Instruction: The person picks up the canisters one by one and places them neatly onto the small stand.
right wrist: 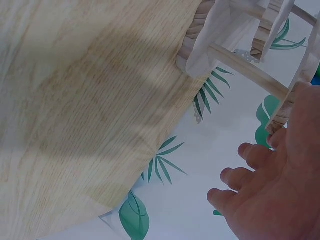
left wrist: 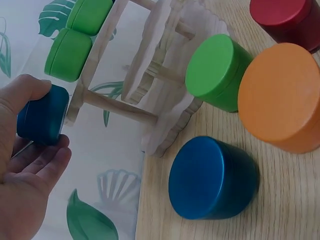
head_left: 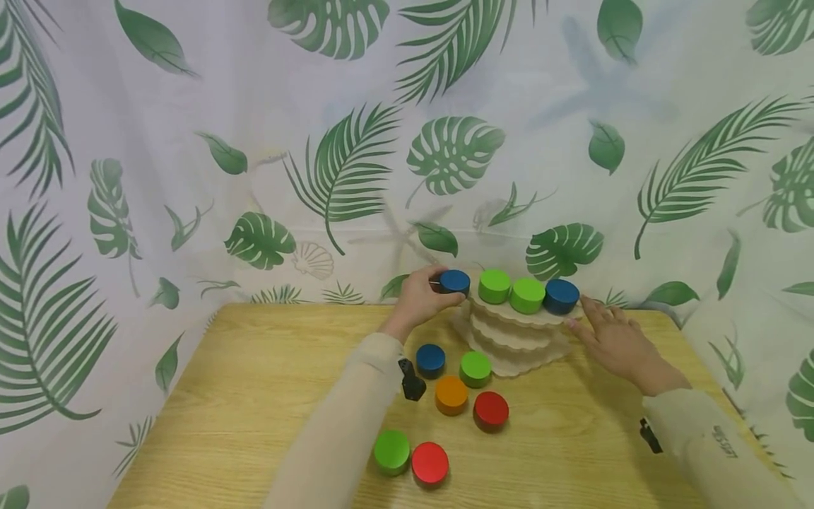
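Observation:
Between thumb and fingers, my left hand [head_left: 420,297] grips a blue round tin [left wrist: 46,115] at the left end of the stand's top tier. That wooden stand [head_left: 518,343] has several scalloped tiers joined by round posts. Two green tins [head_left: 494,286] and another blue tin [head_left: 562,296] sit in a row along its top. On the other side, my right hand [head_left: 620,346] touches the right end of the top tier with thumb and forefinger. Its other fingers [right wrist: 240,178] stretch out loosely beside the stand.
Before the stand, a blue tin [head_left: 430,361], a green tin [head_left: 475,369], an orange tin [head_left: 451,395] and a red tin [head_left: 491,411] stand on the wooden table [head_left: 267,396]. Nearer are another green tin [head_left: 391,452] and red tin [head_left: 430,464]. A leaf-print curtain [head_left: 356,85] hangs behind.

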Motion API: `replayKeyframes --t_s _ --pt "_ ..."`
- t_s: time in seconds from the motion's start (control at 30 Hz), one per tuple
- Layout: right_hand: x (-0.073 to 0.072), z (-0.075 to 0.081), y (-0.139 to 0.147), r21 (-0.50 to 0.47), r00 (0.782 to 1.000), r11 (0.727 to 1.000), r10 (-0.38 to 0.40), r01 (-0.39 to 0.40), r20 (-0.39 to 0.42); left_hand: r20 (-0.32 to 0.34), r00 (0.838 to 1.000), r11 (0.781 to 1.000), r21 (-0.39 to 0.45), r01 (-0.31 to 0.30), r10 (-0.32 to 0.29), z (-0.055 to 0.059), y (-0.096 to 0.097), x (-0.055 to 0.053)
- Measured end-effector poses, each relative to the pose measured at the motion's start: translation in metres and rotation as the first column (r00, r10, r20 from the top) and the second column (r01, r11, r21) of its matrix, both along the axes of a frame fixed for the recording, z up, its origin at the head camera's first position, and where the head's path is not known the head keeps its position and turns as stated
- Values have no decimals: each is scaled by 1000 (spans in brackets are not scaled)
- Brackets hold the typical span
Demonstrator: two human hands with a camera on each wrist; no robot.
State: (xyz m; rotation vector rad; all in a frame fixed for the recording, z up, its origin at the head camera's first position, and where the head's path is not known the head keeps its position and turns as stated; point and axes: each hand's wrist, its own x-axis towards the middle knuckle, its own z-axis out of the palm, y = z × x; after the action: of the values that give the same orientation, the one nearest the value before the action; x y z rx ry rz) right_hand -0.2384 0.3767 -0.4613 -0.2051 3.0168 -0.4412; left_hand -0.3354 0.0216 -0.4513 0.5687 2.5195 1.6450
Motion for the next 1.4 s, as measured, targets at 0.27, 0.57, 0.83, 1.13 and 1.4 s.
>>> replayKeyframes --t_s 0.27,0.57,0.83,1.13,1.4 --pt "0 -2 1 -3 1000 1000 -4 4 -15 -10 1000 999 -39 1 -2 -2 10 -5" --pt "1 -2 -3 -12 1000 1000 -10 9 -13 -56 998 993 -122 2 -8 1 14 -9" --pt "-1 -3 -2 -14 1000 1000 -16 16 -15 -54 998 991 -133 -24 17 3 21 -14" --pt "-3 -3 -2 -22 1000 1000 -23 23 -15 -27 999 996 -77 -44 42 2 27 -17" --pt "-2 -1 -3 -14 999 999 -36 36 -21 -24 999 998 -53 -31 30 3 31 -22"
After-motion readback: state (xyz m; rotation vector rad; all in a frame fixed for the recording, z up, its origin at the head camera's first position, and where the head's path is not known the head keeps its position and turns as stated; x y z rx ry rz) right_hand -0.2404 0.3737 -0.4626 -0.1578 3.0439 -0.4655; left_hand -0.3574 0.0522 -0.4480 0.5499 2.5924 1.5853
